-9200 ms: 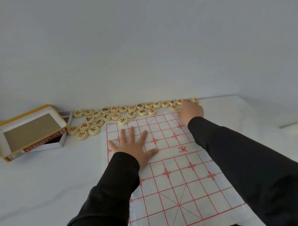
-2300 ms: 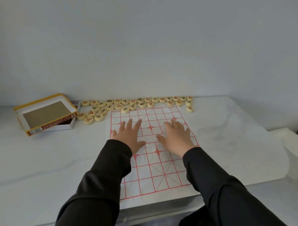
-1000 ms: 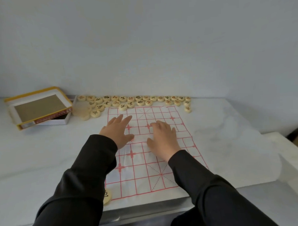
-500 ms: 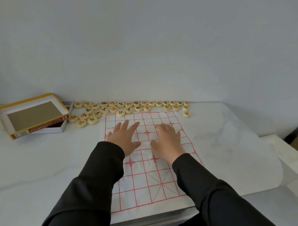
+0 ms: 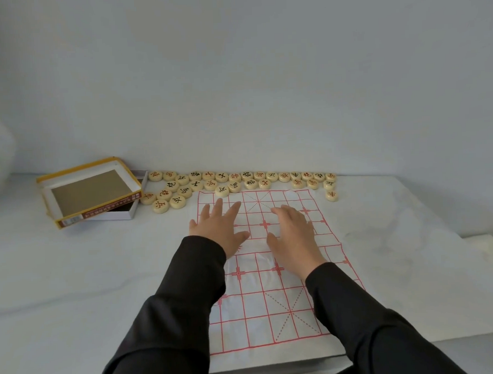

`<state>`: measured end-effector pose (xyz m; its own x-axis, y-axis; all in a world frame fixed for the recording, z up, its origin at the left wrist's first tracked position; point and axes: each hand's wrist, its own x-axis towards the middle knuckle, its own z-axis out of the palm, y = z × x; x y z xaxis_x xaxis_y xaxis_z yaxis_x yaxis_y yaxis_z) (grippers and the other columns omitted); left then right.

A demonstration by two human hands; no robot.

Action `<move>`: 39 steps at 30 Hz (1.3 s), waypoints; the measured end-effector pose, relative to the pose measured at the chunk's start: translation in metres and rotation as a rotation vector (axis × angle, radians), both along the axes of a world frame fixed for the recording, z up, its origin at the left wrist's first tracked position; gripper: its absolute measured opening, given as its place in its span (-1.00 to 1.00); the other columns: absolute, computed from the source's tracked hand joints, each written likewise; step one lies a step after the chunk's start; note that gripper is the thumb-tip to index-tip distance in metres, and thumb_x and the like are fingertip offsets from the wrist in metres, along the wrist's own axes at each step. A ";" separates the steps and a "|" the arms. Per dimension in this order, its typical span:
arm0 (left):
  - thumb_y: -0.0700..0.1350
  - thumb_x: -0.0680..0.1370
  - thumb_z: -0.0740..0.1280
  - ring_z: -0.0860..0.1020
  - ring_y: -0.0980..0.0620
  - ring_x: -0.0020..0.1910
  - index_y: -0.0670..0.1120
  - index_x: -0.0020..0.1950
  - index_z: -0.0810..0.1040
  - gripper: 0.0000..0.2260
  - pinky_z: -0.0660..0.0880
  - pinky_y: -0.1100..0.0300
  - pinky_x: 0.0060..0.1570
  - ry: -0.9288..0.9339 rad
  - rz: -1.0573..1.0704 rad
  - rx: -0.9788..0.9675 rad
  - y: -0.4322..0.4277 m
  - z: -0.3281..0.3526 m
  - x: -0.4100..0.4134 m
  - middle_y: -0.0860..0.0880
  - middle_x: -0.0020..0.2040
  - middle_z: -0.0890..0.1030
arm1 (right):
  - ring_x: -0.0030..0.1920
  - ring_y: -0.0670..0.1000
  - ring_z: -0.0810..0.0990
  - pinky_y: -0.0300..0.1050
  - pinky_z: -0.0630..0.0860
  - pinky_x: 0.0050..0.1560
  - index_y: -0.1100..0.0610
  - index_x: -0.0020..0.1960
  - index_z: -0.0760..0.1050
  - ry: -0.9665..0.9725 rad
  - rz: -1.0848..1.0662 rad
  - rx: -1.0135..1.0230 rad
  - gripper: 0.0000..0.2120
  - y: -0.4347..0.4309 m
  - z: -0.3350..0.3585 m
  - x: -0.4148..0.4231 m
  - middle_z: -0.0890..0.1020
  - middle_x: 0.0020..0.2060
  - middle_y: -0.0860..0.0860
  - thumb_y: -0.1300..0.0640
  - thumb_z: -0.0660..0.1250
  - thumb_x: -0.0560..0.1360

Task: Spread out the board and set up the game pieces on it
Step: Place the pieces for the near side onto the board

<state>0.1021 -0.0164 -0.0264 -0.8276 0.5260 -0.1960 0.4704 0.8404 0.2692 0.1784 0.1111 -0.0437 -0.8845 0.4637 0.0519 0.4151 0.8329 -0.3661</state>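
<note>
A white paper board (image 5: 273, 307) with a red grid lies flat on the white table, a little wrinkled in the middle. My left hand (image 5: 219, 230) rests palm down on its far left part, fingers spread. My right hand (image 5: 294, 235) lies flat beside it on the right, fingers together. Neither hand holds anything. Several round wooden game pieces (image 5: 239, 180) with red or black characters lie in loose rows along the wall, just past the board's far edge. No piece stands on the grid.
An open yellow-rimmed game box lid (image 5: 90, 190) leans on its white tray (image 5: 125, 213) at the far left. One piece (image 5: 332, 195) lies apart at the right end. The table's front edge (image 5: 276, 369) runs just below the board.
Both hands have stayed flat on the board, sliding slightly over its far half. The camera view has shifted a little; the pieces and box have not moved.
</note>
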 end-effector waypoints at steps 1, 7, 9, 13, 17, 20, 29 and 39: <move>0.17 0.56 0.17 -0.09 -0.10 0.52 0.12 0.53 -0.10 -0.36 0.03 -0.14 0.43 0.002 0.000 0.005 -0.001 0.001 0.000 -0.02 0.55 -0.11 | 0.49 0.02 0.11 0.13 0.05 0.50 0.02 0.47 0.15 0.002 0.001 0.002 -0.49 0.000 0.000 0.000 0.19 0.48 -0.02 0.05 0.21 0.57; 0.17 0.56 0.17 -0.10 -0.10 0.52 0.12 0.53 -0.11 -0.36 0.03 -0.16 0.44 0.005 0.014 0.007 -0.012 0.003 -0.008 -0.03 0.55 -0.12 | 0.45 0.01 0.21 0.02 0.17 0.47 0.06 0.45 0.21 0.120 0.036 -0.041 -0.49 0.005 0.013 -0.004 0.29 0.43 0.00 0.08 0.27 0.55; 0.18 0.56 0.16 -0.11 -0.11 0.52 0.13 0.53 -0.11 -0.37 0.02 -0.17 0.44 0.014 0.048 0.008 -0.018 0.003 -0.016 -0.02 0.55 -0.13 | 0.42 0.00 0.25 -0.13 0.21 0.39 0.09 0.45 0.23 0.160 0.072 -0.178 -0.49 0.005 0.024 -0.011 0.31 0.42 0.00 0.12 0.28 0.54; 0.20 0.57 0.12 -0.12 -0.12 0.52 0.13 0.52 -0.11 -0.38 0.01 -0.19 0.43 -0.005 0.104 0.006 -0.032 0.005 -0.029 -0.02 0.55 -0.13 | 0.40 0.01 0.29 -0.28 0.21 0.17 0.10 0.46 0.20 0.081 0.123 -0.351 -0.45 0.012 0.041 -0.036 0.28 0.43 0.02 0.19 0.29 0.52; 0.23 0.56 0.09 -0.14 -0.13 0.52 0.13 0.53 -0.10 -0.39 0.00 -0.19 0.44 -0.059 0.103 -0.011 -0.035 0.003 -0.032 -0.02 0.55 -0.16 | 0.37 0.02 0.33 -0.29 0.28 0.14 0.10 0.47 0.20 -0.033 0.199 -0.255 -0.40 0.015 0.038 -0.077 0.28 0.44 0.02 0.26 0.32 0.49; 0.24 0.55 0.11 -0.13 -0.13 0.52 0.13 0.53 -0.08 -0.38 0.00 -0.19 0.44 -0.088 0.095 -0.040 -0.033 0.004 -0.032 -0.03 0.55 -0.15 | 0.41 0.02 0.29 -0.20 0.28 0.29 0.10 0.48 0.18 -0.111 0.312 -0.182 -0.37 0.013 0.030 -0.107 0.30 0.44 0.03 0.29 0.33 0.47; 0.22 0.54 0.17 -0.10 -0.14 0.52 0.09 0.53 0.01 -0.38 0.01 -0.20 0.44 -0.145 0.035 -0.085 -0.024 0.004 -0.025 -0.04 0.55 -0.09 | 0.17 0.09 0.50 -0.06 0.46 0.19 0.11 0.24 0.48 -0.122 0.276 0.092 -0.66 0.022 0.015 -0.165 0.53 0.19 0.08 0.30 0.26 0.49; 0.20 0.54 0.20 -0.09 -0.14 0.52 0.07 0.52 0.04 -0.38 0.01 -0.20 0.43 -0.142 0.016 -0.092 -0.024 0.006 -0.022 -0.05 0.55 -0.06 | -0.01 0.07 0.55 -0.07 0.51 0.01 0.07 -0.09 0.51 -0.071 0.244 0.133 -0.92 0.014 0.017 -0.163 0.60 -0.01 0.04 0.22 0.33 0.46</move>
<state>0.0804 -0.0403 -0.0208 -0.7961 0.4876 -0.3584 0.4198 0.8716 0.2532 0.0152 0.1247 -0.0263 -0.9727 0.2301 0.0317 0.2174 0.9500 -0.2240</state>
